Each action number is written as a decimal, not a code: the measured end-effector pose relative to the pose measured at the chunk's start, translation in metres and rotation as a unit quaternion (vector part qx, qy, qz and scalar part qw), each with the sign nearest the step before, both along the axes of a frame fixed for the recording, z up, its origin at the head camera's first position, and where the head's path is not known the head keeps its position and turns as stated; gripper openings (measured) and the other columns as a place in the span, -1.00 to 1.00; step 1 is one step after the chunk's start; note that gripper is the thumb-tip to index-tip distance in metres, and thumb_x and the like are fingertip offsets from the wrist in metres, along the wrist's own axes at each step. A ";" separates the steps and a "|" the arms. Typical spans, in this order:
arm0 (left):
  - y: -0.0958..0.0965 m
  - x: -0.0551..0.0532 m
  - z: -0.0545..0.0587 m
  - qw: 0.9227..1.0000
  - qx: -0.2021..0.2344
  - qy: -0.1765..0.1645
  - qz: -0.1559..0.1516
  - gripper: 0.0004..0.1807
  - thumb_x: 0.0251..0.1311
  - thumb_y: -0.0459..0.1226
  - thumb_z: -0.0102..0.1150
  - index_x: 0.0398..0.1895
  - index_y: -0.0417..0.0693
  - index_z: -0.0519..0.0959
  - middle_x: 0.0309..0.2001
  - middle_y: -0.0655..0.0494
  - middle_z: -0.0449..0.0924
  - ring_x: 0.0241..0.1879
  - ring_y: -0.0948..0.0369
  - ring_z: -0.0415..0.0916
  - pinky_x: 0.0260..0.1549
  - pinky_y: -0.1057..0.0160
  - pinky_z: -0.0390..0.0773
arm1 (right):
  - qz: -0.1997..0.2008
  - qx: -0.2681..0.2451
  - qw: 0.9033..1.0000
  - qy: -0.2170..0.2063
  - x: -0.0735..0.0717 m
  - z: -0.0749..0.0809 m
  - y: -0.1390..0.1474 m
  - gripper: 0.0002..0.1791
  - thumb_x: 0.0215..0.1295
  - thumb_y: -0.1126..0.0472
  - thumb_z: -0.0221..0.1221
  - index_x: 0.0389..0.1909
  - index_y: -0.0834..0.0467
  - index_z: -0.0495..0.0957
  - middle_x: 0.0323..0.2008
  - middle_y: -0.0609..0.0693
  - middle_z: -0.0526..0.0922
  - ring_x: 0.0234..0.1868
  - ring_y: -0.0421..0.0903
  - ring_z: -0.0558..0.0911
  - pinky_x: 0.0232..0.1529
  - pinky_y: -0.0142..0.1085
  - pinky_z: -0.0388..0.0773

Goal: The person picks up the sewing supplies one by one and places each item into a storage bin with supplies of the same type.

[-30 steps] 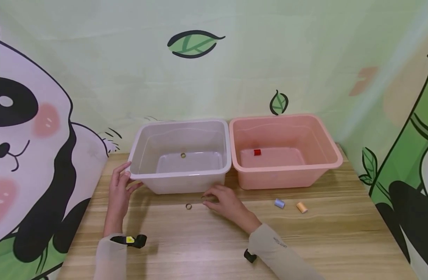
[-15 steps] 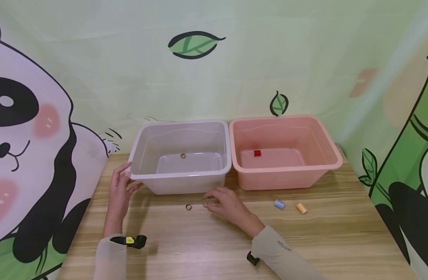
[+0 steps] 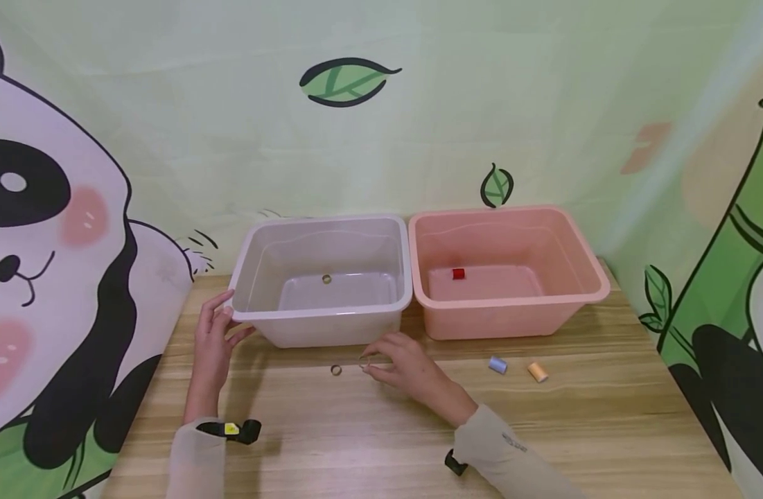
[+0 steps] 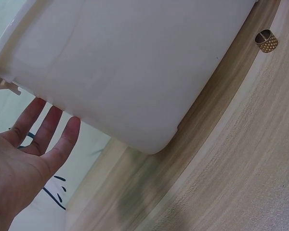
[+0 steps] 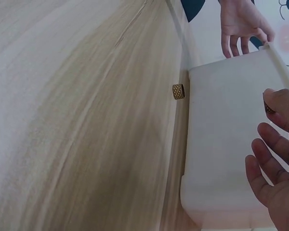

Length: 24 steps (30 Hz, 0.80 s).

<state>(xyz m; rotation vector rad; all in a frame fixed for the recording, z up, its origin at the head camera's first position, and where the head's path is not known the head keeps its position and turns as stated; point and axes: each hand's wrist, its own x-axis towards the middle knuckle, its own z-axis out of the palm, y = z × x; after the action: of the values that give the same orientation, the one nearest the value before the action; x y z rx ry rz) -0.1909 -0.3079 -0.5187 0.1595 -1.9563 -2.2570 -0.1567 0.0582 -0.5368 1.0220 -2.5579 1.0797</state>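
Observation:
My left hand (image 3: 213, 346) grips the left front corner of the white plastic bin (image 3: 321, 314), its fingertips against the wall under the rim in the left wrist view. Just in front of the bin, my right hand (image 3: 412, 369) pinches a brass ring thimble (image 5: 269, 109) between thumb and forefinger; the digits hide most of it. The other fingers are spread and bent in the right wrist view. On the table left of that hand stands another dimpled ring thimble (image 4: 267, 42). A third thimble (image 3: 327, 279) lies on the white bin's floor.
A pink bin (image 3: 512, 303) stands right beside the white one, with a red thread spool (image 3: 459, 274) inside. In front of it, a blue spool (image 3: 497, 364) and an orange spool (image 3: 538, 372) lie on the wooden table (image 3: 331, 450). A printed cloth backdrop (image 3: 443, 125) rises behind.
My right wrist and sleeve have shifted slightly right and toward me, while the fingertips stay nearly in place with the thimble pinched. The left hand keeps its grip on the bin.

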 end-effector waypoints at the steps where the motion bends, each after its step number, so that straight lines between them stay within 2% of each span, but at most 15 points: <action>1: 0.000 0.000 0.000 1.000 0.001 -0.001 0.000 -0.55 0.59 -0.14 -0.07 0.45 0.05 0.31 0.31 0.16 0.32 0.00 0.23 0.54 -0.04 0.20 0.70 | 0.001 0.000 1.000 0.002 0.000 0.001 0.000 -0.76 0.26 0.09 0.42 -0.09 0.04 0.70 -0.13 -0.12 0.69 -0.05 -0.17 0.62 0.00 -0.36 0.64; 13: 0.002 0.001 0.001 1.000 -0.012 -0.004 0.007 -0.56 0.59 -0.11 -0.07 0.44 0.09 0.33 0.34 0.15 0.30 0.03 0.21 0.53 -0.03 0.20 0.70 | 0.011 -0.006 0.999 0.043 0.003 0.013 0.002 -0.76 0.23 0.12 0.44 -0.11 0.05 0.70 -0.14 -0.13 0.69 -0.02 -0.15 0.62 0.04 -0.33 0.62; 24: 0.002 0.001 0.000 1.000 -0.005 0.001 -0.001 -0.55 0.58 -0.11 -0.06 0.45 0.07 0.31 0.32 0.15 0.31 0.01 0.23 0.54 -0.05 0.22 0.70 | 0.024 -0.016 0.999 0.038 0.007 0.025 0.003 -0.77 0.27 0.12 0.42 -0.08 0.05 0.70 -0.12 -0.14 0.68 -0.02 -0.17 0.61 0.05 -0.34 0.61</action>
<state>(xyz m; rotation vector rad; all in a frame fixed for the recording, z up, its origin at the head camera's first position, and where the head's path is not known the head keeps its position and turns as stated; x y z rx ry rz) -0.1899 -0.3064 -0.5182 0.1533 -1.9678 -2.2466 -0.1498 0.0615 -0.5119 1.1011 -2.4602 1.0692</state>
